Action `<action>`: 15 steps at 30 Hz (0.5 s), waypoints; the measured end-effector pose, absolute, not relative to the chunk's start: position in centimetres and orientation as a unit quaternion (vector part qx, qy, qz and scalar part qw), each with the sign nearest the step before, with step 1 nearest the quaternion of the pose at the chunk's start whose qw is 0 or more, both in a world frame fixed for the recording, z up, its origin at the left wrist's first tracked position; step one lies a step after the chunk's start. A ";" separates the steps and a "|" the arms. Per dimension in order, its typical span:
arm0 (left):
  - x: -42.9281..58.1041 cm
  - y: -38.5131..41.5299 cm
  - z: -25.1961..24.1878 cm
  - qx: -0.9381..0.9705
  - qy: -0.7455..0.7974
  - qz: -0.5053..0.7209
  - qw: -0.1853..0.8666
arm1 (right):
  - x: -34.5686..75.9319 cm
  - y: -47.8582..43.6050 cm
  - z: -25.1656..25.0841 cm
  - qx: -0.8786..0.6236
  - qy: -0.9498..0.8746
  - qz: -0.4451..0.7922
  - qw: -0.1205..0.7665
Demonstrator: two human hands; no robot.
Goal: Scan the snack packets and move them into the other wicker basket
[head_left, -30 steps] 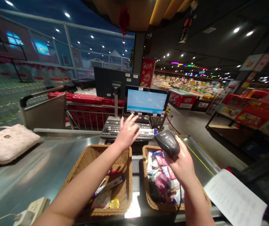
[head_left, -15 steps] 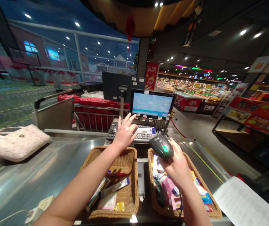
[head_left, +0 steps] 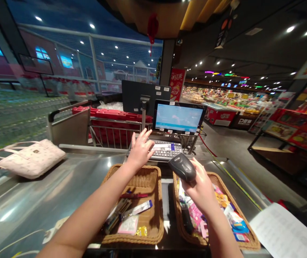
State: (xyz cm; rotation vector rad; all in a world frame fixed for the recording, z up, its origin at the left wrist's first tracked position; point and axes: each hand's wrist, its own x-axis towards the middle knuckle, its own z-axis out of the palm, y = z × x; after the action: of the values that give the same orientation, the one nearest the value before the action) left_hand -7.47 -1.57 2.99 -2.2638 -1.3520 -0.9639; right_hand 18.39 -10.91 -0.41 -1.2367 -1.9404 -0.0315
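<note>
My left hand [head_left: 140, 149] hovers at the left part of the black keyboard [head_left: 171, 154], fingers spread and holding nothing. Whether a fingertip touches a key I cannot tell. A slim white-and-blue packet [head_left: 162, 147] lies across the keys. My right hand [head_left: 202, 184] is wrapped round a black barcode scanner [head_left: 183, 167], held above the right wicker basket [head_left: 177, 208], which is full of small colourful packaged goods. Under my left forearm, the left wicker basket [head_left: 159, 211] holds a long blue-ended packet [head_left: 140, 208], a pink-edged card [head_left: 128, 225] and a yellow wrapped item [head_left: 142, 231].
Behind the keyboard stand a lit screen [head_left: 179, 117] and a second, dark-backed monitor [head_left: 132, 96]. A pale handbag [head_left: 35, 157] rests on the metal counter [head_left: 81, 172] at left. A paper sheet [head_left: 284, 229] lies at right. Beyond is a metal cart [head_left: 113, 133] with red goods.
The green light on the barcode scanner has gone out. The whole view has shifted slightly, with the scene sitting further right; both hands keep nearly the same poses.
</note>
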 end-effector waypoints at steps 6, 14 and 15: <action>-9.0 -2.1 1.7 -0.790 -0.493 -0.323 0.168 | 17.1 -11.0 -0.5 -0.471 -0.785 0.012 0.403; -11.4 -3.1 -1.1 -0.786 -0.520 -0.302 0.143 | 15.6 -10.7 -2.4 -0.479 -0.782 0.070 0.393; -11.7 -3.2 -1.5 -0.785 -0.523 -0.303 0.136 | 15.5 -10.7 -2.6 -0.480 -0.781 0.074 0.392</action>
State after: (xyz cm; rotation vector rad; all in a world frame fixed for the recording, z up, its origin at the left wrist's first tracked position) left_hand -11.66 -3.22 -1.51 -2.2735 -1.5128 -0.8758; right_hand 15.47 -10.66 -2.61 -1.2192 -1.9839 0.1887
